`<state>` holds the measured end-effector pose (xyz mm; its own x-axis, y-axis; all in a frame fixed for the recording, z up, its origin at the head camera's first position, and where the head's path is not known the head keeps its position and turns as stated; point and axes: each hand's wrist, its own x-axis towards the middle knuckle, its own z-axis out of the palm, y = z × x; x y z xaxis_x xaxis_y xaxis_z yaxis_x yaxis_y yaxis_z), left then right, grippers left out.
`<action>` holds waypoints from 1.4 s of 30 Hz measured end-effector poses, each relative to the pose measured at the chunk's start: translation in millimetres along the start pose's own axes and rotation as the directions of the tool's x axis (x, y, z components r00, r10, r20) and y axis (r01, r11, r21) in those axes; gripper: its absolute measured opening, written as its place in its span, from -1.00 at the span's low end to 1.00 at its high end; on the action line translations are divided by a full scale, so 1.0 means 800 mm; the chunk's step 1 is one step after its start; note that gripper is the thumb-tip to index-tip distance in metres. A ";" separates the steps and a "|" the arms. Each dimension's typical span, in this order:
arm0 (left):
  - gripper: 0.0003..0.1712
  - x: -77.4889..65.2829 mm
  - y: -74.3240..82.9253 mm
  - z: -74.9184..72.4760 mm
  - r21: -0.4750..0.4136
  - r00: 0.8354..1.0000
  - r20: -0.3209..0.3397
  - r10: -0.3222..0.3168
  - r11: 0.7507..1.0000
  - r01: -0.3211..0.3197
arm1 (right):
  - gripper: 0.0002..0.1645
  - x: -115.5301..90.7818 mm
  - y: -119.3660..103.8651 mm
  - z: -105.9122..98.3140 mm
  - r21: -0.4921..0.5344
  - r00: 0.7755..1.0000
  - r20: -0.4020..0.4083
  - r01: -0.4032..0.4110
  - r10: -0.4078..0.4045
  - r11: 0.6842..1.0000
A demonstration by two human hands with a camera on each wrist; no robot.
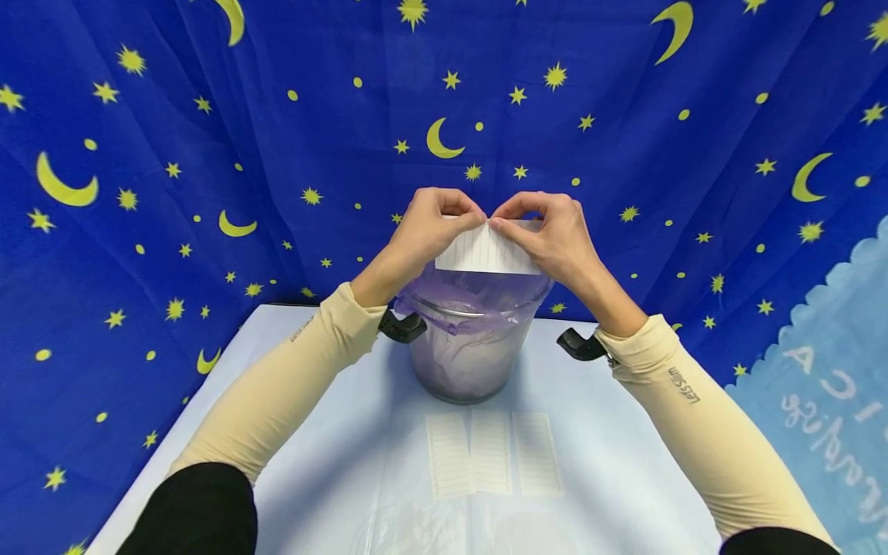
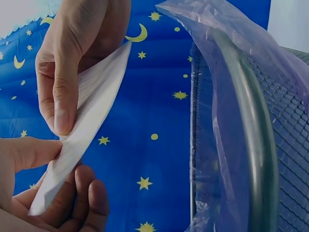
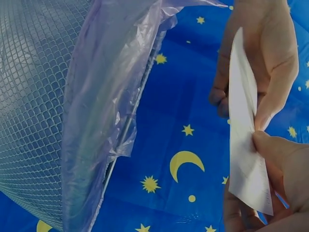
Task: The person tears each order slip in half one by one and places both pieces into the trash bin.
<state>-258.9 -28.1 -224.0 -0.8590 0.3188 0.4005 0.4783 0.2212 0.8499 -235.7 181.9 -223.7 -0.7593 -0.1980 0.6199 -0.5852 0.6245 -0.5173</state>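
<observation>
A white lined slip of paper (image 1: 486, 253) is held up over a mesh wastebasket (image 1: 463, 358) with a purple plastic bag (image 1: 486, 291) folded over its rim. My left hand (image 1: 428, 230) pinches the slip's top edge between thumb and fingers. Close beside it, my right hand (image 1: 556, 231) pinches the same edge, the two thumbs almost meeting at the middle. In the left wrist view, the slip (image 2: 91, 118) bends slightly between both hands, apart from the basket's metal rim (image 2: 253, 125). The right wrist view shows the slip (image 3: 244, 121) nearly edge-on.
Three lined paper slips (image 1: 491, 453) lie side by side on the white table (image 1: 326, 462) in front of the basket. Behind hangs a blue curtain (image 1: 486, 69) with yellow moons and stars. A light blue cloth with lettering (image 1: 825, 370) is at the right.
</observation>
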 end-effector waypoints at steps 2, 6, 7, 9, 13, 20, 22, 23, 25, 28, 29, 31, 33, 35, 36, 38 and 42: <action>-0.89 0.000 0.002 0.000 -0.005 1.000 0.002 -0.012 1.000 0.012 | -0.84 0.000 -0.001 0.000 -0.013 0.999 -0.023 0.025 -0.025 1.000; -0.89 0.001 0.005 0.001 -0.020 0.999 0.002 -0.040 0.999 0.040 | -0.84 -0.001 -0.002 0.002 -0.028 0.997 -0.057 0.054 -0.055 0.998; -0.89 0.001 0.005 0.002 -0.028 0.999 0.003 -0.049 0.998 0.049 | -0.84 -0.002 -0.002 0.003 -0.031 0.997 -0.061 0.056 -0.057 0.998; -0.89 0.001 0.004 0.004 -0.040 0.998 0.004 -0.066 0.997 0.066 | -0.84 -0.003 0.000 0.004 -0.036 0.996 -0.065 0.058 -0.060 0.998; -0.89 0.000 -0.002 0.007 -0.047 0.995 0.013 -0.098 0.994 0.099 | -0.85 -0.006 0.001 0.005 -0.022 0.995 -0.074 0.072 -0.074 0.997; -0.88 -0.003 -0.011 0.009 0.012 0.990 0.031 -0.136 0.991 0.136 | -0.84 -0.009 -0.008 -0.001 0.018 0.991 -0.089 0.100 -0.098 0.995; -0.88 -0.004 -0.012 0.010 0.015 0.991 0.029 -0.133 0.991 0.133 | -0.83 -0.009 -0.010 -0.002 0.026 0.991 -0.090 0.100 -0.097 0.995; -0.88 -0.004 -0.013 0.010 0.018 0.990 0.030 -0.135 0.991 0.134 | -0.83 -0.010 -0.011 -0.002 0.031 0.991 -0.090 0.099 -0.096 0.995; -0.87 -0.003 -0.015 0.011 0.026 0.988 0.035 -0.151 0.988 0.151 | -0.83 -0.011 -0.013 -0.003 0.046 0.992 -0.088 0.098 -0.093 0.994; -0.87 -0.004 -0.019 0.011 0.043 0.982 0.041 -0.182 0.983 0.180 | -0.83 -0.013 -0.015 -0.003 0.063 0.992 -0.085 0.103 -0.098 0.993; -0.87 -0.004 -0.021 0.011 0.045 0.982 0.043 -0.185 0.982 0.183 | -0.82 -0.013 -0.016 -0.004 0.068 0.991 -0.086 0.107 -0.101 0.992; -0.86 -0.004 -0.023 0.012 0.048 0.982 0.042 -0.182 0.983 0.180 | -0.82 -0.013 -0.019 -0.005 0.074 0.990 -0.092 0.112 -0.105 0.991; -0.86 -0.003 -0.026 0.013 0.040 0.985 0.040 -0.170 0.985 0.168 | -0.83 -0.013 -0.021 -0.006 0.080 0.989 -0.102 0.116 -0.108 0.990; -0.87 -0.003 -0.029 0.014 0.034 0.986 0.040 -0.161 0.987 0.159 | -0.84 -0.013 -0.023 -0.009 0.090 0.988 -0.113 0.117 -0.107 0.989; -0.87 -0.002 -0.030 0.014 0.038 0.986 0.039 -0.160 0.987 0.158 | -0.84 -0.013 -0.024 -0.010 0.097 0.987 -0.118 0.119 -0.107 0.988; -0.87 -0.001 -0.034 0.015 0.041 0.986 0.039 -0.160 0.987 0.158 | -0.86 -0.013 -0.026 -0.011 0.112 0.986 -0.129 0.121 -0.107 0.986; -0.87 0.000 -0.039 0.017 0.011 0.982 0.040 -0.187 0.982 0.186 | -0.87 -0.011 -0.029 -0.015 0.127 0.982 -0.157 0.125 -0.104 0.984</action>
<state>-271.5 -22.6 -255.4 -0.9253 0.3082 0.2209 0.3118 0.2872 0.9057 -211.7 178.4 -210.2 -0.6397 -0.1407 0.7556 -0.7068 0.4939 -0.5064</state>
